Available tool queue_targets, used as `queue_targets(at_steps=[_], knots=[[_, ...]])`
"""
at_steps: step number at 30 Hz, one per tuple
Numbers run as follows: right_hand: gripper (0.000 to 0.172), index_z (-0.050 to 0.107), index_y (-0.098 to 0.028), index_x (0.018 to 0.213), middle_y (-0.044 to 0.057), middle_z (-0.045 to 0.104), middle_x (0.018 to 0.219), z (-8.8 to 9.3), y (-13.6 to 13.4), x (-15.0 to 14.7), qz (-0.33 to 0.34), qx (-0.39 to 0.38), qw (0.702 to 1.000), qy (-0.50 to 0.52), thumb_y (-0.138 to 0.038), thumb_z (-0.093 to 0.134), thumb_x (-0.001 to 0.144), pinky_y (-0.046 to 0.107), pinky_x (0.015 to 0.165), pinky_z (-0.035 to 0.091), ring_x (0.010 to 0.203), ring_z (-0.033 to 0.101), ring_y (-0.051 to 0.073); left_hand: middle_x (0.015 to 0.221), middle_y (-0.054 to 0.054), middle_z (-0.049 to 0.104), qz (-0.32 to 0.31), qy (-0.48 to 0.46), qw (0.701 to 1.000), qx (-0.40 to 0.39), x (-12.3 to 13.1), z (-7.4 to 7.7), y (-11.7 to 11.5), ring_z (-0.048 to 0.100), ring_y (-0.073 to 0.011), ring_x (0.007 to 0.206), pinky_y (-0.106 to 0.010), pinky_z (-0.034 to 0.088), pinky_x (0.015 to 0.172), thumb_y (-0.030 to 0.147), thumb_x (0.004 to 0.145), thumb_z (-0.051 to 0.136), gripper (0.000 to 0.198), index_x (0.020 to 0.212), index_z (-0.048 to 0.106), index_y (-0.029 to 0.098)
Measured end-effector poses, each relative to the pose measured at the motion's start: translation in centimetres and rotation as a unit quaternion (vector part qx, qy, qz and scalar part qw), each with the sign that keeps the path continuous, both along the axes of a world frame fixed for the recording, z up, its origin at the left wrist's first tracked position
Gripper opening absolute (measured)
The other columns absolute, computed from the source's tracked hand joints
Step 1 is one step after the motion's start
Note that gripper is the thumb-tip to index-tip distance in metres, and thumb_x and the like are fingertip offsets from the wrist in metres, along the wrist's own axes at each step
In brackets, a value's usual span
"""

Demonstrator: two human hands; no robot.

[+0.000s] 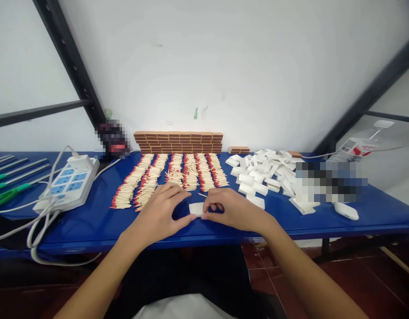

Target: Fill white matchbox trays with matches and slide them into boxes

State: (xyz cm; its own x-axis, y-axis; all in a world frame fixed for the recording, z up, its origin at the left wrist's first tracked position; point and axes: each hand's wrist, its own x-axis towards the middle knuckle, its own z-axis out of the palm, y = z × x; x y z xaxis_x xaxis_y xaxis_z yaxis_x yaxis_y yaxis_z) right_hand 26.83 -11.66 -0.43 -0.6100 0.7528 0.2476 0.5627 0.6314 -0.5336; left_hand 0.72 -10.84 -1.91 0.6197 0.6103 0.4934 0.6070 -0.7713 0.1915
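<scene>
On the blue table edge in front of me lies a small white folded card piece (pixel 195 209). My right hand (pixel 236 210) has its fingers curled and its thumb and fingertips closed on the right end of this piece. My left hand (pixel 161 210) is spread, its thumb tip touching the piece's front edge and its fingers stretched over the matches. A single matchstick (pixel 202 195) lies by my right fingertips. Behind my hands are several rows of red-tipped matches (pixel 191 173). To the right is a heap of similar white card pieces (pixel 257 168).
Brown matchboxes (pixel 178 142) are stacked against the wall, with a few more (pixel 238 149) beside them. A white power strip (pixel 70 181) with cables and green-handled metal tools (pixel 15 188) occupy the left. A plastic bottle (pixel 357 144) and a white oblong object (pixel 346 211) are at right.
</scene>
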Motion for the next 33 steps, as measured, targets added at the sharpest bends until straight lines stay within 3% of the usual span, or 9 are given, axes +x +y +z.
queue_targets(at_steps=[4,7,12,21,33], knots=[[0.013,0.074,-0.022,0.094,-0.001,0.063,0.079,-1.4,1.5,0.2,-0.094,0.013,0.995,0.018,-0.035,0.074,0.098,0.03,0.067,0.041,0.072,0.056,0.016,0.113,-0.009,0.075,-0.003,0.034,0.999,-0.007,0.7,-0.5,0.2,0.063,-0.0306,0.12,-0.051,0.051,0.107,0.039,0.099,0.07,0.022,0.11,0.075,0.02],[0.013,0.07,-0.021,0.09,0.0,0.063,0.082,-2.0,2.7,0.3,-0.149,0.04,0.988,-0.014,-0.03,0.075,0.097,0.03,0.068,0.04,0.074,0.057,0.016,0.117,-0.01,0.075,0.005,0.038,0.999,-0.001,0.8,-0.6,0.3,0.062,-0.0311,0.122,-0.052,0.049,0.109,0.039,0.1,0.069,0.027,0.116,0.074,0.019],[0.014,0.065,-0.021,0.089,0.002,0.063,0.086,-2.4,2.8,0.6,-0.134,0.034,0.99,-0.042,-0.024,0.067,0.102,0.031,0.072,0.041,0.081,0.058,0.019,0.137,-0.008,0.071,-0.015,0.044,0.999,0.02,1.1,-0.9,0.4,0.056,-0.0322,0.137,-0.054,0.043,0.118,0.036,0.103,0.063,0.036,0.136,0.067,0.022],[0.004,0.064,-0.022,0.105,0.003,0.06,0.096,-2.8,3.2,2.2,-0.139,0.072,0.987,-0.026,-0.021,0.066,0.102,0.032,0.077,0.045,0.084,0.059,0.02,0.122,-0.011,0.075,-0.012,0.013,0.999,0.037,1.4,-1.2,0.1,0.063,-0.0316,0.127,-0.052,0.048,0.112,0.038,0.099,0.07,0.026,0.118,0.07,0.02],[0.008,0.064,-0.022,0.096,0.003,0.059,0.093,-3.3,2.7,2.4,-0.142,0.068,0.988,0.0,-0.021,0.063,0.104,0.033,0.075,0.046,0.08,0.059,0.019,0.12,-0.009,0.076,-0.013,0.009,0.999,0.045,1.5,-1.7,0.1,0.062,-0.0309,0.127,-0.051,0.047,0.111,0.038,0.099,0.07,0.026,0.117,0.071,0.019]])
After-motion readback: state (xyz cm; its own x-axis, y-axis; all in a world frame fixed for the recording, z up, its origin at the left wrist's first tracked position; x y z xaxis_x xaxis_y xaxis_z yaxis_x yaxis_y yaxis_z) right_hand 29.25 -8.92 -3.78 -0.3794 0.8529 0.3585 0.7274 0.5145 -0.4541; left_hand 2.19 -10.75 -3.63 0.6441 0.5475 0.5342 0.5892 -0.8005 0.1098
